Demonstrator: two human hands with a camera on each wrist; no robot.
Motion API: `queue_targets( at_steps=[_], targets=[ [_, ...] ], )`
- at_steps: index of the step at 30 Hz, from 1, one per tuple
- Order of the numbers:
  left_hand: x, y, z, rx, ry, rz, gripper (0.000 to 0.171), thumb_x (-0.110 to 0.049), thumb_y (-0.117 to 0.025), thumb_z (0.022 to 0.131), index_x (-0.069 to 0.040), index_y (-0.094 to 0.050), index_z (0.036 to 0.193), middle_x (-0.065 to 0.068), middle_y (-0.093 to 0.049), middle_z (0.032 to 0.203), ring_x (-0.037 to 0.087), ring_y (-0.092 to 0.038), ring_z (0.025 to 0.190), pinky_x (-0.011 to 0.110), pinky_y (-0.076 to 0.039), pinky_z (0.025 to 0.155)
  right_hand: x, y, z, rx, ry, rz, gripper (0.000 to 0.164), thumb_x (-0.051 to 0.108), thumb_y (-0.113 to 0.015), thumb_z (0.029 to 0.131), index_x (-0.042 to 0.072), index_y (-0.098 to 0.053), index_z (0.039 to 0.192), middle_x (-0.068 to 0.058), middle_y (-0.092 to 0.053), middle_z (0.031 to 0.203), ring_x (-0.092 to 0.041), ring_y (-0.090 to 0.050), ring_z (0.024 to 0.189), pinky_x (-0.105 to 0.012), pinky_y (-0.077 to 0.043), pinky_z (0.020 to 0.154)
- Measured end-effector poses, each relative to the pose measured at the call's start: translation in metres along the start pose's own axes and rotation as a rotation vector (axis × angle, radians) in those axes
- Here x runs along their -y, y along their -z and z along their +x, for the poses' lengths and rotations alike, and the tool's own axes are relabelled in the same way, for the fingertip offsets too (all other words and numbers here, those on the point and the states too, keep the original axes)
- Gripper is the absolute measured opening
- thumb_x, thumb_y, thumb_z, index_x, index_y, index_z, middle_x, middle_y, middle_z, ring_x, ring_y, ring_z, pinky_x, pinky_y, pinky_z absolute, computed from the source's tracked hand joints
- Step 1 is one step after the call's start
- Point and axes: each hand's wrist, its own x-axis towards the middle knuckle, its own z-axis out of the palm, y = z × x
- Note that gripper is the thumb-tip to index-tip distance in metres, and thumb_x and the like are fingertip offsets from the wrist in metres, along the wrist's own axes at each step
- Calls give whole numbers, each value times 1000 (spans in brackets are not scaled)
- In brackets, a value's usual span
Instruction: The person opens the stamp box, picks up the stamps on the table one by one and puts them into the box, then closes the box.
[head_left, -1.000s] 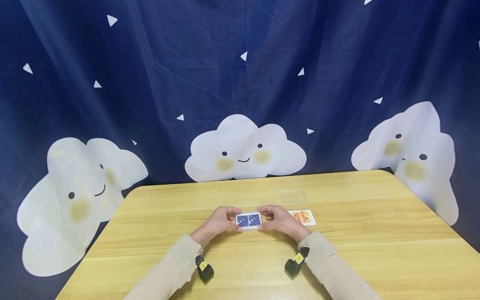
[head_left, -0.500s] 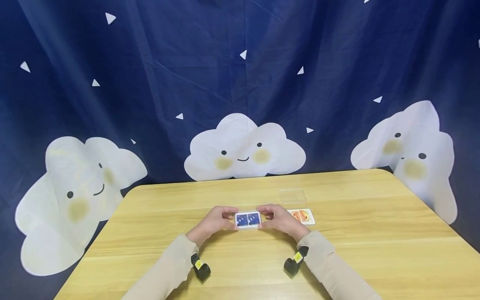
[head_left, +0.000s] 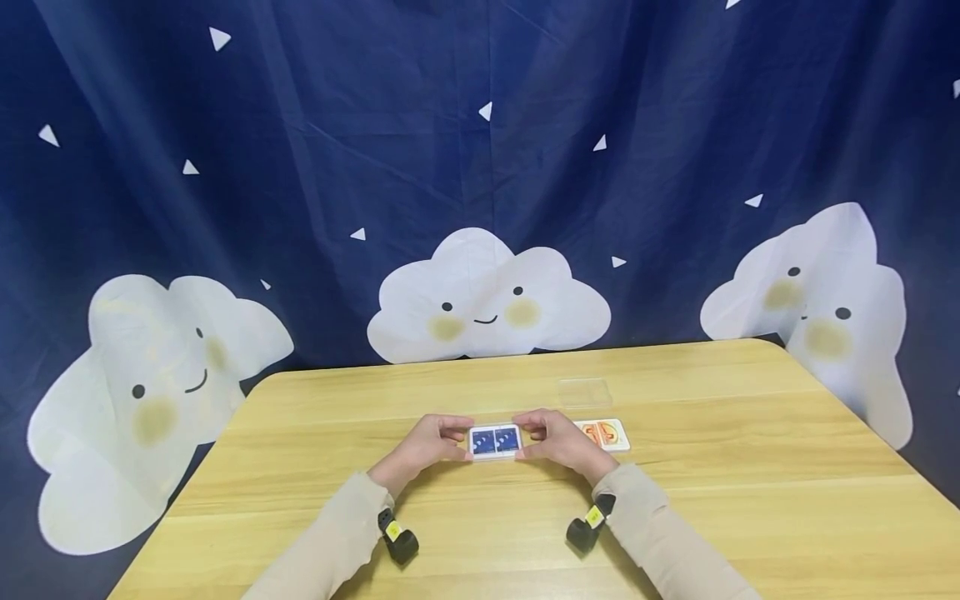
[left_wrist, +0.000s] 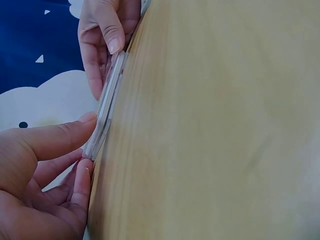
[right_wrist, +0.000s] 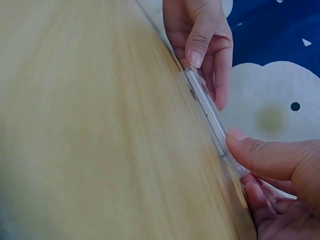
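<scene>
In the head view, a flat clear plastic case (head_left: pixel 495 442) with white cards inside lies level just at the tabletop, two dark blue moon pictures facing up. My left hand (head_left: pixel 423 442) holds its left end, thumb on the near side and fingers on the far side. At the other end, my right hand (head_left: pixel 558 440) pinches it the same way. Both wrist views show the case (left_wrist: pixel 107 107) edge-on, thin and layered, between thumb and fingertips. Beside my right hand is a white card stack (head_left: pixel 611 435) with orange pictures, its left part hidden behind that hand.
A clear, empty-looking plastic lid or tray (head_left: pixel 585 392) lies behind the orange-pictured cards. The light wooden table (head_left: pixel 337 400) has rounded far corners. A dark blue curtain (head_left: pixel 315 167) with smiling clouds hangs just behind it.
My left hand has slid slightly left, its thumb now nearer the case's left edge instead of overlapping it. The right hand and the case are nearly unchanged.
</scene>
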Motion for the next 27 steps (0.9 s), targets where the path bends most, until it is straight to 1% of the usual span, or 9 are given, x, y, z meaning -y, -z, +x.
queue_targets(
  at_steps=[4, 9, 14, 17, 22, 27],
  targets=[
    [2, -1, 1, -10, 14, -25, 52, 8, -78, 65, 3, -65, 114, 9, -66, 103, 17, -55, 88, 25, -49, 76, 1, 1, -2, 12, 23, 7, 53, 2, -78, 72, -6, -59, 121, -20, -58, 122, -25, -54, 103, -42, -45, 93],
    [1, -1, 0, -21, 21, -38, 51, 9, -78, 64, 4, -65, 113, 8, -66, 100, 17, -55, 86, 26, -49, 76, 3, 2, -3, 14, 19, 1, 53, 0, -76, 74, -6, -58, 123, -23, -54, 127, -28, -54, 109, -42, -44, 96],
    [-3, -2, -1, -35, 38, -27, 52, 10, -78, 63, 3, -66, 113, 8, -66, 100, 17, -54, 86, 26, -50, 75, 3, 1, -2, 4, -3, -5, 52, 0, -75, 74, -5, -58, 123, -22, -54, 128, -27, -54, 108, -42, -44, 96],
    [-3, -2, -1, -40, 46, -21, 51, 10, -78, 63, 2, -66, 113, 8, -66, 100, 17, -54, 86, 25, -50, 74, 3, 0, -2, 0, -2, -2, 52, -1, -75, 73, -5, -59, 122, -22, -54, 127, -27, -54, 108, -42, -44, 95],
    [-3, -2, 0, -38, 40, -21, 51, 11, -78, 63, 3, -66, 113, 9, -65, 100, 17, -53, 85, 24, -49, 73, 1, 0, -1, -5, -4, 1, 53, -1, -76, 72, -5, -59, 122, -22, -56, 124, -29, -55, 109, -41, -45, 95],
    [-2, -2, 2, -38, 43, -21, 53, 11, -79, 62, 3, -66, 113, 9, -65, 101, 16, -54, 86, 25, -51, 75, 3, 1, -2, -14, -13, -6, 53, 0, -77, 71, -4, -60, 121, -21, -57, 122, -28, -57, 106, -40, -47, 93]
  ],
)
